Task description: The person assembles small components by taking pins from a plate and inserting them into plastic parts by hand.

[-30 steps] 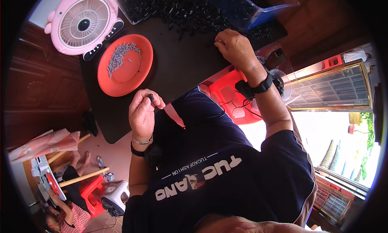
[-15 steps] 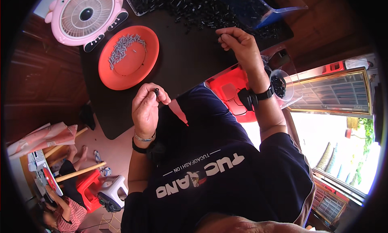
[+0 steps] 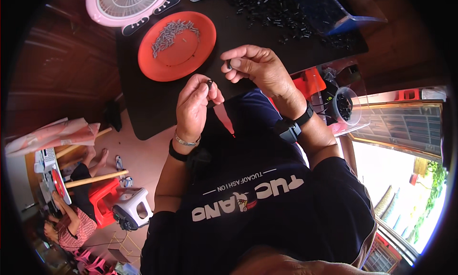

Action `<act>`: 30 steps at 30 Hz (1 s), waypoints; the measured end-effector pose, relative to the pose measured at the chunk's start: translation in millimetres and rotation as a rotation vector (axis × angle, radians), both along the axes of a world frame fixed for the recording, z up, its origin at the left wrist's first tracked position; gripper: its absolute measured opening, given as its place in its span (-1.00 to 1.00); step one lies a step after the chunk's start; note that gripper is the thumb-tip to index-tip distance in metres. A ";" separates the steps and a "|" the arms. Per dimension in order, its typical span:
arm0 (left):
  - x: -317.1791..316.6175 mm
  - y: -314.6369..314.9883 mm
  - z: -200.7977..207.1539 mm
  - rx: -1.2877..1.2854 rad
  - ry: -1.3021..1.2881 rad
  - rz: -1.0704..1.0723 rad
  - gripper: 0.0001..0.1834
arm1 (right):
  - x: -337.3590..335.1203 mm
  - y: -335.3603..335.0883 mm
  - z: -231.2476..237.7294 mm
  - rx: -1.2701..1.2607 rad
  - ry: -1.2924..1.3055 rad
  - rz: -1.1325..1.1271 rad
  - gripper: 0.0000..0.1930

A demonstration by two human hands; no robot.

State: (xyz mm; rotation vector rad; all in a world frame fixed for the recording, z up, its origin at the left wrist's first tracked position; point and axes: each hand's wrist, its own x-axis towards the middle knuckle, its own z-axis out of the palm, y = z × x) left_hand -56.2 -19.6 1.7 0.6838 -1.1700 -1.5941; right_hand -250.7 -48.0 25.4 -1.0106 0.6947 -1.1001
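My left hand is closed in a pinch just beyond the near edge of the dark table. A small black piece shows between its thumb and fingertips. To its right, my right hand pinches another small black piece, which looks like a short cylinder. The two hands are close but apart. Beyond my left hand lies a round red-orange plate with many small grey pieces heaped on its far side. Fingers partly cover both held pieces, so their full shape is hidden.
Loose black pieces lie across the far right of the table, by a clear blue-tinted bin. A pink fan stands far left. On my right is a clear cup of black parts. Another person sits at lower left.
My right hand has come left and nearer, away from the pile of black pieces and close to my left hand. The whole view has shifted, with the plate and fan now higher and further right.
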 end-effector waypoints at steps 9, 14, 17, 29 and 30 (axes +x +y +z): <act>1.0 1.3 0.3 0.046 0.056 0.021 -0.72 | 15.4 -11.2 -11.0 -0.017 0.034 0.036 -0.85; 0.9 1.5 -0.1 0.005 0.004 0.037 -0.72 | 21.7 -9.5 -6.2 -0.115 0.111 0.067 -0.85; -1.5 2.6 1.5 0.037 0.031 0.066 -0.71 | 24.0 -6.5 -4.4 -0.157 0.142 0.073 -0.86; -7.9 5.4 0.5 -0.014 -0.100 0.144 -0.68 | 10.6 -5.7 20.5 -0.555 0.638 0.065 -0.94; -8.0 5.5 -2.2 -0.044 -0.122 0.150 -0.68 | 10.3 -5.7 20.9 -0.555 0.638 0.064 -0.94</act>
